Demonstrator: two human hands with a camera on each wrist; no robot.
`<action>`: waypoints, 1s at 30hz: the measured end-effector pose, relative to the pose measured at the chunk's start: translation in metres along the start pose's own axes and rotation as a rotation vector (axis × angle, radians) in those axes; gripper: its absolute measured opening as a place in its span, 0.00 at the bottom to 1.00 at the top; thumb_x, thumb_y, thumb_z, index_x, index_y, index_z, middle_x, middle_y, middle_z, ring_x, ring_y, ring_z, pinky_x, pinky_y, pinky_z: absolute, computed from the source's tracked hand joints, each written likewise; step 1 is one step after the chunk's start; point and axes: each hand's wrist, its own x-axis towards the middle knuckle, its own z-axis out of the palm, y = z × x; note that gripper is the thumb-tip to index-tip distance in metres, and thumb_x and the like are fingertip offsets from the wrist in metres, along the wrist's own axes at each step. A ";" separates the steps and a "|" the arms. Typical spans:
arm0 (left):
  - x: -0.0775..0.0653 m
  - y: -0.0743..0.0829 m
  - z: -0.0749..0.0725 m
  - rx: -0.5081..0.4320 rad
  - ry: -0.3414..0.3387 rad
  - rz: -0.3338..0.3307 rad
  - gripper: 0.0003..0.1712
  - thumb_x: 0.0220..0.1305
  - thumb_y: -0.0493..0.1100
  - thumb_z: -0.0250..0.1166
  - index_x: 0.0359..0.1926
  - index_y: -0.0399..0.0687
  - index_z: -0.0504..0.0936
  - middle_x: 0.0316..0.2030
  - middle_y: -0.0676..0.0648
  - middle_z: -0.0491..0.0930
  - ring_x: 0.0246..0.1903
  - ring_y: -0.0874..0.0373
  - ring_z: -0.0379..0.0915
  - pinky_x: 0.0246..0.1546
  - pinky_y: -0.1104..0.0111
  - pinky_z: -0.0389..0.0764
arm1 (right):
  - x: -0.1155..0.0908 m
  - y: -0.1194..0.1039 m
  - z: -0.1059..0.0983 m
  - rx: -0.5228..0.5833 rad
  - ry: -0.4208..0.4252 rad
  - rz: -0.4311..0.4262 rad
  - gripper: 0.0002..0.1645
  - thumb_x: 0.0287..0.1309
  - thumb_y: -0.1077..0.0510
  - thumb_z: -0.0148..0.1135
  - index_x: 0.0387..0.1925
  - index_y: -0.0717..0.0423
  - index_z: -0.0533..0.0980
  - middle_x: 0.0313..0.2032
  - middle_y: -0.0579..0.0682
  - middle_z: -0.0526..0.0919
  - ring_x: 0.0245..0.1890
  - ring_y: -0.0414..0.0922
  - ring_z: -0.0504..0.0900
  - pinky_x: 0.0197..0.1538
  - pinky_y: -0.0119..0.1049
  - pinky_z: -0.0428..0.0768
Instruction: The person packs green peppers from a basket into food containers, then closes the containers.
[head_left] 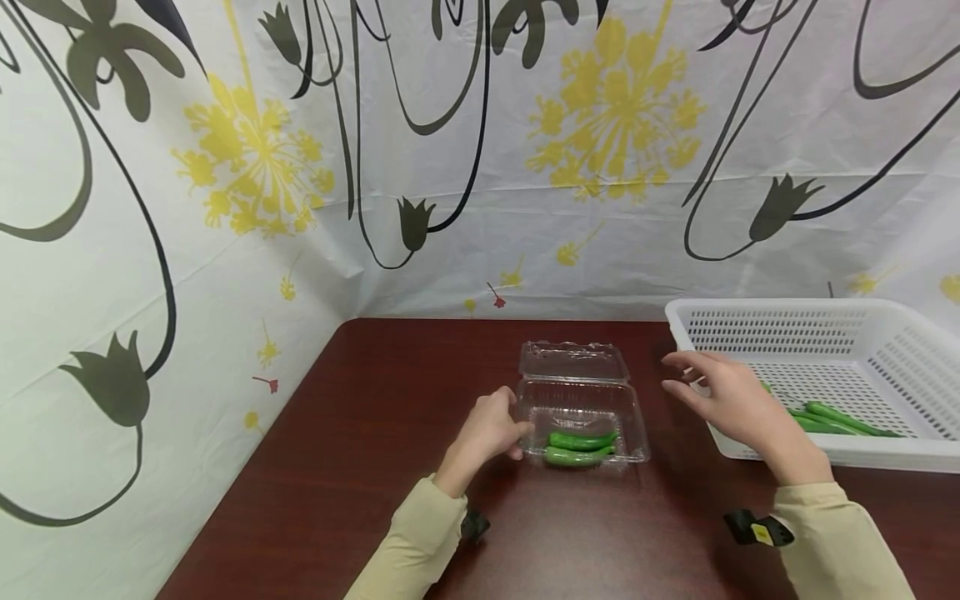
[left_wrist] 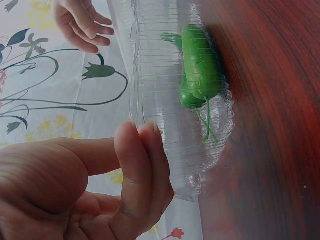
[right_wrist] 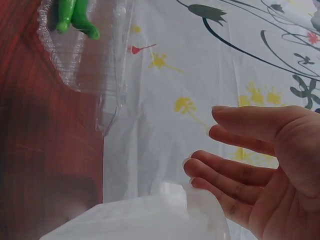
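Note:
A clear plastic clamshell box lies on the table with its lid folded back. Inside it, side by side near the front, are two green peppers. My left hand is at the box's left rim, where its thumb and fingers pinch the edge; in the left wrist view the fingertips meet at the plastic. Over the left side of a white basket, my right hand hovers with its fingers loosely spread and nothing in them. More green peppers lie in that basket, partly behind the right forearm.
The dark red-brown table ends at a white patterned sheet hanging behind it and along the left. Between box and basket runs a narrow strip of tabletop. A black strap with a small device sits at the right wrist.

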 end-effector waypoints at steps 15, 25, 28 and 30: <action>-0.001 0.001 0.000 -0.001 0.000 -0.004 0.30 0.53 0.41 0.68 0.54 0.34 0.68 0.12 0.49 0.75 0.07 0.63 0.73 0.47 0.63 0.74 | -0.005 0.012 -0.014 0.015 -0.026 0.032 0.19 0.55 0.56 0.63 0.48 0.61 0.74 0.43 0.60 0.79 0.34 0.54 0.81 0.35 0.50 0.77; -0.001 0.000 0.000 0.006 0.001 0.012 0.29 0.53 0.41 0.67 0.53 0.32 0.68 0.11 0.50 0.75 0.07 0.64 0.72 0.47 0.64 0.74 | -0.007 0.023 -0.017 -0.006 -0.004 0.023 0.18 0.54 0.59 0.63 0.46 0.62 0.75 0.42 0.61 0.80 0.31 0.52 0.82 0.33 0.48 0.78; -0.001 0.001 0.000 0.004 0.003 0.012 0.29 0.53 0.41 0.67 0.53 0.33 0.69 0.12 0.50 0.75 0.07 0.65 0.72 0.47 0.64 0.74 | -0.007 0.025 -0.018 -0.004 -0.013 0.033 0.18 0.54 0.58 0.63 0.46 0.62 0.75 0.41 0.62 0.80 0.30 0.52 0.82 0.32 0.49 0.78; -0.001 0.001 0.000 0.004 0.002 0.011 0.29 0.53 0.40 0.67 0.53 0.33 0.68 0.12 0.50 0.75 0.07 0.65 0.72 0.47 0.64 0.74 | -0.008 0.026 -0.019 -0.009 -0.018 0.044 0.18 0.54 0.57 0.63 0.46 0.61 0.75 0.41 0.62 0.80 0.30 0.52 0.82 0.32 0.49 0.78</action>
